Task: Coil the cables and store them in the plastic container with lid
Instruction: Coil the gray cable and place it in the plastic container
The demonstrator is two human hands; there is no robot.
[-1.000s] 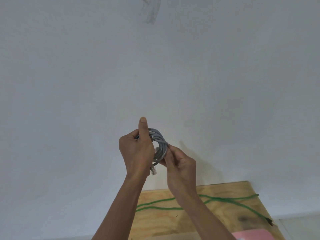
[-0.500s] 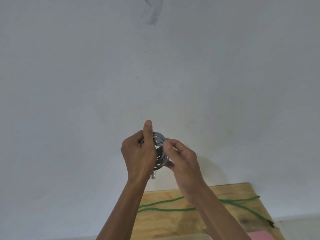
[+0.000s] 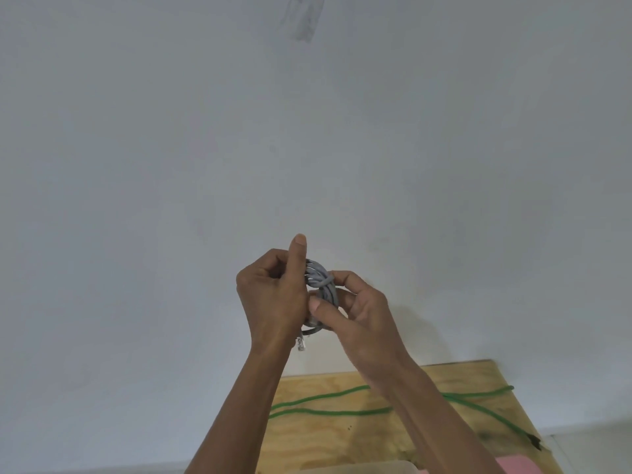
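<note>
Grey coiled network cable (image 3: 323, 285) gripped by left hand (image 3: 273, 295); right hand (image 3: 355, 313) pinches wrap. Risk: loose wrap, coil springs open.

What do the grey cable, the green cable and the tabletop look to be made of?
Grey cable: smooth matte plastic jacket, clear plug at its end. Green cable: rough, fuzzy-looking sheath, possibly braided; too small to tell. Tabletop: unfinished plywood, pale grain with dark knots.

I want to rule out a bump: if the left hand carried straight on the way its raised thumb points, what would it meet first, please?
Probably only the white wall. The left hand holds the grey cable coil, thumb pointing up at bare wall; depth is unclear.
</note>
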